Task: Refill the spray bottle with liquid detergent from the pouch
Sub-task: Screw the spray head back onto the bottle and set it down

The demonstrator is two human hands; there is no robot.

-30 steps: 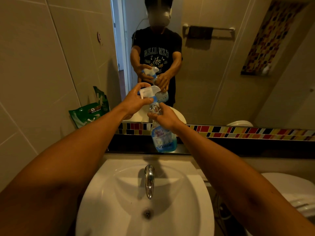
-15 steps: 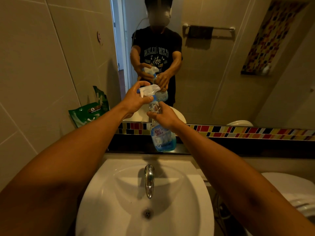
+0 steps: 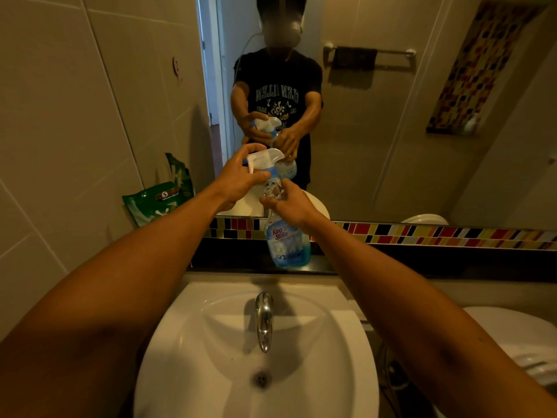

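Note:
A clear spray bottle [image 3: 287, 242] with a blue label and a little blue liquid in its bottom stands upright on the black ledge behind the sink. My right hand [image 3: 291, 206] grips its neck. My left hand [image 3: 241, 179] is closed around the white and blue trigger head [image 3: 265, 159] on top of the bottle. A green detergent pouch [image 3: 159, 203] leans in the corner against the left wall, to the left of both hands and untouched.
A white basin [image 3: 211, 357] with a chrome tap [image 3: 263, 318] lies below my arms. The mirror [image 3: 391, 131] above a coloured tile strip [image 3: 437, 233] reflects a person. A white toilet lid [image 3: 518, 336] sits at the right.
My left hand has shifted slightly around the trigger head, which sits a touch higher and more tilted. The bottle and right hand stay in place.

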